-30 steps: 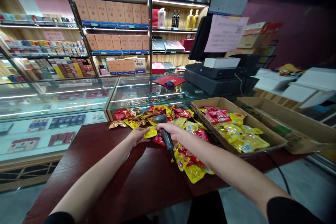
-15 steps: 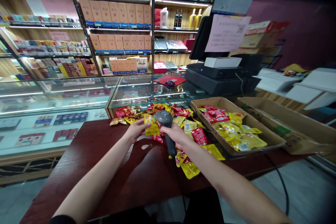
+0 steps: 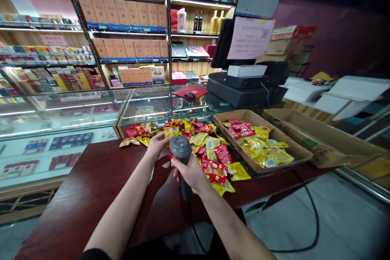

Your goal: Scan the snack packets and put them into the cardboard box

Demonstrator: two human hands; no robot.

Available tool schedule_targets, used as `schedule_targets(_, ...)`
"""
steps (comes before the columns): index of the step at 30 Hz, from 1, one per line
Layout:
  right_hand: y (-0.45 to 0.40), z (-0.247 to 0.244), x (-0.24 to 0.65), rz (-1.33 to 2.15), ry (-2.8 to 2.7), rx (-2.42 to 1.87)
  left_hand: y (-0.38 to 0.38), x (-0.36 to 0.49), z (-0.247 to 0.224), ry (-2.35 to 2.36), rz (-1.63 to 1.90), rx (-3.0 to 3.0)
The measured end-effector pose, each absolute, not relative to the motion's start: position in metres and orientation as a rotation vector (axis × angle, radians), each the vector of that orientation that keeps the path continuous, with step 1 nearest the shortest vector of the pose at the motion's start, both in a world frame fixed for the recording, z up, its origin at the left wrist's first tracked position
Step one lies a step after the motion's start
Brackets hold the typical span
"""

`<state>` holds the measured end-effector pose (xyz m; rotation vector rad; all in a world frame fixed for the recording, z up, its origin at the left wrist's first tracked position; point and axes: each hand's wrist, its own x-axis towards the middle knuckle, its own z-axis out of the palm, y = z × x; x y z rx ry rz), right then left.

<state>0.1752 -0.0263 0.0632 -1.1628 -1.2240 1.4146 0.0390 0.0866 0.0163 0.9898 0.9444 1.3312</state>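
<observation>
Desk [image 3: 70, 187]: reddish-brown top; carries the loose pkts. Boxed goods [image 3: 125, 11] at rear: rows face fwd, presumably for display; lettering too small to read.

My L hand [image 3: 157, 146]: fingers narrowed on edge of yellow pkt [image 3: 171, 131], just past the scanner head; edge grip prob. leaves the pkt face uncovered. Print illegible.

Handheld scanner [image 3: 180, 148]: near-upright, blue light on head; no brand legible. My R hand [image 3: 191, 170]: wrapped round its handle, thumb high, prob. for control of head angle.

Loose pkts [image 3: 224, 154]: red & yellow, heaped near glass case [image 3: 152, 107], prob. for easy reach. Pale pkt [image 3: 211, 148] among them: label panel visible, text unreadable.

Sheet [image 3: 250, 38] on monitor [image 3: 221, 48]: faces my side, presumably as a notice; several lines + square code, too blurred to read.

Carton [image 3: 304, 158]: open-topped, holds addl. red & yellow pkts; walls keep them apart fr. the heap. 2nd carton [image 3: 323, 130]: alongside, to R.
</observation>
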Motion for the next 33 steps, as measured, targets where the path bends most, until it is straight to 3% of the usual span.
schedule_targets(33, -0.022, 0.076, 0.178, 1.323, -1.24, -1.243, 0.098, 0.041, 0.03, 0.91, 1.335, 1.067)
